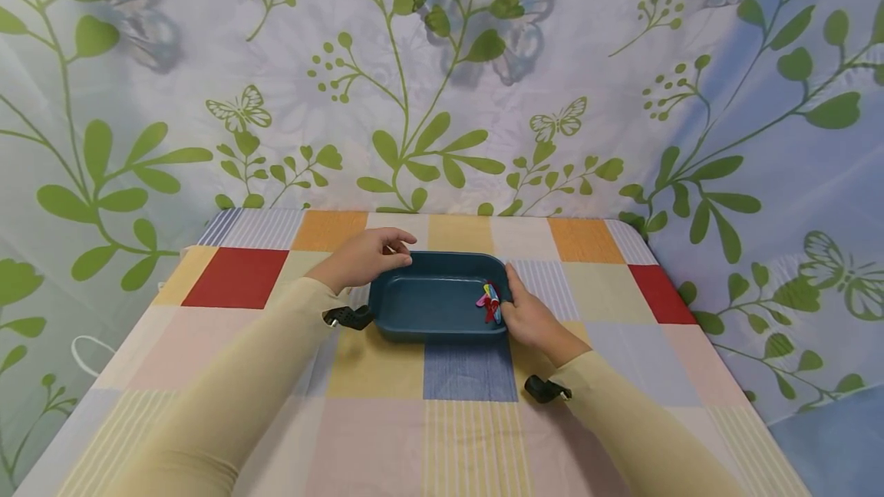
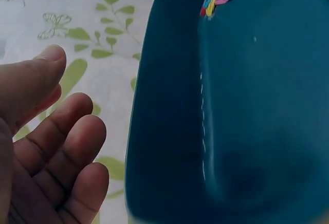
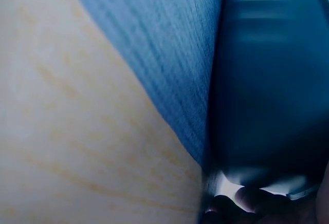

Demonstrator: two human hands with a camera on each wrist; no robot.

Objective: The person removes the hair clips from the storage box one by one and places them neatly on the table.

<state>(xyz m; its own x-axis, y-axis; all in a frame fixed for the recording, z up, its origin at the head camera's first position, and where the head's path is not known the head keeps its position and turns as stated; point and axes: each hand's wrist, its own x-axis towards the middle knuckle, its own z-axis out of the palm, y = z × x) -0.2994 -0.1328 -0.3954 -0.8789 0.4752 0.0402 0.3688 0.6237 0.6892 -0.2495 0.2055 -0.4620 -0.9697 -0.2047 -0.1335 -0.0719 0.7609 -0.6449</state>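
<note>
A dark teal rectangular tray (image 1: 435,301) sits over the middle of the checked cloth. My right hand (image 1: 535,319) grips its right end, thumb by the rim and fingers along the outer side. In the right wrist view, a few dark fingertips (image 3: 257,201) show beyond the tray's side (image 3: 270,90). Inside the tray, at the right end, lies a small cluster of red, blue, yellow and pink pieces (image 1: 491,303), too small to name. My left hand (image 1: 366,255) hovers by the tray's left back corner, fingers loosely bent; the left wrist view shows a gap between those fingers (image 2: 85,142) and the tray wall (image 2: 164,111).
A patchwork-patterned cloth (image 1: 373,443) covers the table. Behind it hangs a curtain (image 1: 290,98) printed with green leaves and butterflies, which also runs along the right side. A white cord loop (image 1: 86,355) shows off the left edge.
</note>
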